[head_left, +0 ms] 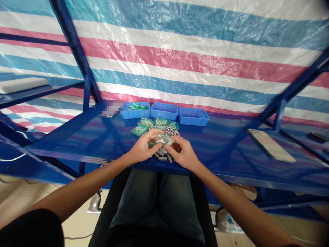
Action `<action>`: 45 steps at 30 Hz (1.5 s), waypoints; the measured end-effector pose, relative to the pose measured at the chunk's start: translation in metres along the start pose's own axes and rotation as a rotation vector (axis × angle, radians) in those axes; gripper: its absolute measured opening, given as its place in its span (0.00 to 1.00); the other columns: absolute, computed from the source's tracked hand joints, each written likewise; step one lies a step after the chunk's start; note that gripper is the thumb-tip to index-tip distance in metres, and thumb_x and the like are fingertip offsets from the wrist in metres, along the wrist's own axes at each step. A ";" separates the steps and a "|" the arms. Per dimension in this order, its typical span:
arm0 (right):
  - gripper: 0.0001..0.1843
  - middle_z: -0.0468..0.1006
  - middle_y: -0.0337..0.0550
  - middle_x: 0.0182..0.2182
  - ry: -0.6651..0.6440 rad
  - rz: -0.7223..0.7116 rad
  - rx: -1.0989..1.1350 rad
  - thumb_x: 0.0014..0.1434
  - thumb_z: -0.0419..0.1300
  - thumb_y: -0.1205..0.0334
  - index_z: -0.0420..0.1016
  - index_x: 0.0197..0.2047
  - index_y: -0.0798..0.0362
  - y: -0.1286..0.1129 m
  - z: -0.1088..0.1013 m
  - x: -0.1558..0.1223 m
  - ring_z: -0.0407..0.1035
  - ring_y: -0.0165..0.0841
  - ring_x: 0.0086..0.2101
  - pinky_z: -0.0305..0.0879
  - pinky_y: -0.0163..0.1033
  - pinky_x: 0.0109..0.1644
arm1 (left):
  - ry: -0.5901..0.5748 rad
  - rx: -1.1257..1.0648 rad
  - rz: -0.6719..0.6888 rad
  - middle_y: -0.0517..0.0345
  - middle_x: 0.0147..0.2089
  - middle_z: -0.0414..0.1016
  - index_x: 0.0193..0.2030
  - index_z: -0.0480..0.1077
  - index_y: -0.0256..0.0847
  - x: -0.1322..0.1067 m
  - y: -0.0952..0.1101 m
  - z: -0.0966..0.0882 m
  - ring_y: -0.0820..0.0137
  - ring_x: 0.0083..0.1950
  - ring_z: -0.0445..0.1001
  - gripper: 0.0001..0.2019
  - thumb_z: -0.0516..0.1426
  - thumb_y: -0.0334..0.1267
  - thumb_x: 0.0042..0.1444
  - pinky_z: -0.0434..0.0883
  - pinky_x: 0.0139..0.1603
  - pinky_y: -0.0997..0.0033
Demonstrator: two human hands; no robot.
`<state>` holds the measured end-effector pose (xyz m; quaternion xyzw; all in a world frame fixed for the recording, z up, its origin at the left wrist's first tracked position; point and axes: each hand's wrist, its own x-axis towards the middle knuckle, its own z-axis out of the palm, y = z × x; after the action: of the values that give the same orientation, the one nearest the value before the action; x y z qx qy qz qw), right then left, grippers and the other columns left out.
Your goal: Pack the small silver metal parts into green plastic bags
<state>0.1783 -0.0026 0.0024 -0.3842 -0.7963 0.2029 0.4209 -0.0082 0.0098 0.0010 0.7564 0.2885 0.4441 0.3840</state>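
My left hand (143,147) and my right hand (184,153) meet over the table's near side, fingers curled round a small clear plastic bag (164,138). Both thumbs press on its near side, and pale or metallic bits show through the plastic. Beneath and beyond the hands lies a pile of small silvery metal cylinders (172,132), with several longer metal pieces (162,158) at the front. Greenish plastic bags (140,130) with small parts inside lie just behind my left hand. My fingertips are partly hidden behind the bag.
Three blue bins stand along the back: the left bin (136,114) holds green packets, beside a middle bin (164,114) and a right bin (194,120). A pale phone (271,144) lies at the right of the blue table (226,151). Blue frame posts rise on both sides.
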 end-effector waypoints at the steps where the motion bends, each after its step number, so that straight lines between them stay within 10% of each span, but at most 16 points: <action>1: 0.10 0.61 0.34 0.22 -0.035 -0.015 -0.001 0.56 0.57 0.60 0.63 0.26 0.54 -0.001 -0.001 0.000 0.56 0.25 0.23 0.52 0.32 0.27 | -0.022 -0.013 -0.009 0.52 0.43 0.70 0.52 0.61 0.37 0.000 0.001 -0.001 0.70 0.41 0.72 0.17 0.55 0.34 0.56 0.68 0.40 0.74; 45: 0.06 0.71 0.39 0.28 -0.010 0.018 0.073 0.56 0.56 0.64 0.67 0.38 0.53 -0.001 0.000 -0.001 0.64 0.29 0.27 0.60 0.33 0.31 | 0.080 -0.042 0.025 0.59 0.37 0.65 0.50 0.56 0.41 -0.001 0.004 0.012 0.74 0.38 0.68 0.17 0.55 0.33 0.55 0.65 0.37 0.76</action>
<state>0.1780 -0.0045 0.0023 -0.3747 -0.7870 0.2373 0.4290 0.0028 0.0032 -0.0001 0.7335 0.2845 0.4846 0.3825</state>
